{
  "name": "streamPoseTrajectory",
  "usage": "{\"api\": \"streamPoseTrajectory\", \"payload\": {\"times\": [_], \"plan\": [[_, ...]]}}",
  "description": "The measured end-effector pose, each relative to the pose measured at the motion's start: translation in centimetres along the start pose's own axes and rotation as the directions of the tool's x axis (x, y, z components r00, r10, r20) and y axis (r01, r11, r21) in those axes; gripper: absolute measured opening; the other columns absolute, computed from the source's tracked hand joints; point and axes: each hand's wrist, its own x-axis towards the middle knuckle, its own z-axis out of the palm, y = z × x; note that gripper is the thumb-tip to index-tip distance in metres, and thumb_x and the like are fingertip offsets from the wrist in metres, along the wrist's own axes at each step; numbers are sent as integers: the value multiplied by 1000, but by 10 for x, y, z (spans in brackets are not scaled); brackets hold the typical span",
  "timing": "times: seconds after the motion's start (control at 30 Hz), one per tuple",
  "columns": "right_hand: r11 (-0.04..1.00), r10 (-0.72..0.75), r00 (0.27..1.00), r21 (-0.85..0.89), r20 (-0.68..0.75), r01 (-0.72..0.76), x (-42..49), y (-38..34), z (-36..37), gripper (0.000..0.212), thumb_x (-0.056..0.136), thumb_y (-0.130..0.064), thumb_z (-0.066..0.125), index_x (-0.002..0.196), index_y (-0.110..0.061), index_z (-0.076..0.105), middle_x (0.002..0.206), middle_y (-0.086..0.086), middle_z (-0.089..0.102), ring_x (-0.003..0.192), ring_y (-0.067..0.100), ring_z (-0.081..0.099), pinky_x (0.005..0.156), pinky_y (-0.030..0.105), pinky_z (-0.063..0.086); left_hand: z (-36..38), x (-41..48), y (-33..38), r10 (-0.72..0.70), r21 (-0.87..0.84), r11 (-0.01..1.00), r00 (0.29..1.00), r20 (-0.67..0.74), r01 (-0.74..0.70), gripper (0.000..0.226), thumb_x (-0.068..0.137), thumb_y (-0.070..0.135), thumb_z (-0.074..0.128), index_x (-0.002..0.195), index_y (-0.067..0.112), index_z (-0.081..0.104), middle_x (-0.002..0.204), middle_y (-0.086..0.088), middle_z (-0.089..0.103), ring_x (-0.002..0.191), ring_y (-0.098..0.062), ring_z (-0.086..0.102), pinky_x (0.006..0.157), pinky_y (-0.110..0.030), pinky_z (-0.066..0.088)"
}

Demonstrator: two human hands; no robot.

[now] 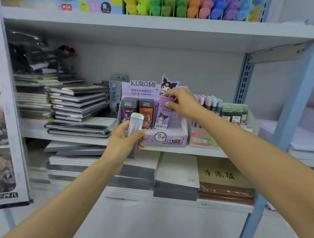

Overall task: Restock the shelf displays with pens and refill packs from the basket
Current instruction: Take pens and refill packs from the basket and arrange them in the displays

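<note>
Head: left hand (pixel 124 145) grips one clear pack (pixel 135 123); right hand (pixel 185 104) pinches one purple pack (pixel 162 117).

Display box (pixel 168 137) sat mid-front on the middle shelf (pixel 74 138). Three packs stood upright side by side in it: left pack (pixel 128 110), centre pack (pixel 145 112), rightmost pack (pixel 163 115). Right hand (pixel 182 102) pinched the top of the rightmost pack from the right. Left hand (pixel 125 144) was in front of the box's left corner, gripping a loose pack (pixel 135 124) upright. Notebook stacks (pixel 78 102) lay left of the box, and a second tray (pixel 201 140) touched its right side. Highlighter rack (pixel 191 4) stood on the upper shelf (pixel 160 22), with a carton (pixel 88 1) to its left. Paper pads (pixel 177 177) were stacked on the lower shelf (pixel 183 201). Poster board (pixel 0 124) was at far left.
</note>
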Motion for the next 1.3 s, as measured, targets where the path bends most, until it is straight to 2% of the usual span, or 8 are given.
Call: {"api": "streamPoseTrajectory", "payload": {"times": [0.3,0.43,0.6,0.77,0.93,1.03,1.17,1.3], "plan": [[999,38,998,-13,58,-37,8,1,6,41,93,-12,62,133,-14,56,129,10,60,94,17,58,92,28,43,-6,-1,-5,6,2,1000,1000,18,-6,17,90,14,68,104,22,67,79,2,70,63,-8,62,57,-20,52],[996,25,998,92,-64,-19,1,-2,20,27,89,-9,66,114,-17,58,99,5,63,85,18,59,88,39,53,-7,0,-4,-19,-1,1000,1000,6,19,20,87,15,70,106,19,68,81,2,73,65,-8,64,57,-20,52],[999,25,983,28,-185,-20,0,4,36,24,84,-9,72,106,-14,65,111,2,51,99,22,54,86,38,49,-8,-1,-3,-54,-10,999,998,-13,54,21,83,17,75,102,19,69,82,-3,74,70,-12,67,67,-29,57],[989,-51,968,120,-247,82,-8,-3,20,21,92,-18,64,112,-16,69,119,0,52,110,12,49,95,31,44,-6,-3,2,-68,-9,998,998,-3,68,35,77,19,79,109,15,65,83,-6,76,69,-12,70,60,-25,56],[689,-296,931,722,213,54,-48,-8,0,36,99,-23,54,135,-23,55,133,-12,59,119,6,57,93,23,50,16,-4,14,-72,-143,986,992,101,86,47,64,26,81,107,12,66,80,-7,75,65,-13,69,56,-22,53],[562,-293,929,827,226,-24,-66,7,-7,40,96,-18,59,135,-17,54,133,-2,61,124,17,56,100,31,48,38,-6,19,-61,-212,971,974,220,109,39,66,26,77,102,11,68,81,-4,74,67,-12,69,59,-21,53],[578,-97,990,816,104,-30,-77,24,-25,21,85,-29,69,104,-22,73,98,-4,72,91,11,66,78,22,51,68,-10,23,-40,-123,989,961,273,76,37,83,29,65,112,7,66,94,-3,75,79,-16,71,69,-25,56],[551,97,995,834,-22,-36,-86,43,-40,9,80,-26,73,86,-20,73,72,-5,66,59,8,53,54,21,43,93,-12,28,27,-46,999,967,252,-16,20,96,13,57,110,7,69,86,-2,75,75,-14,71,68,-24,56]]}}
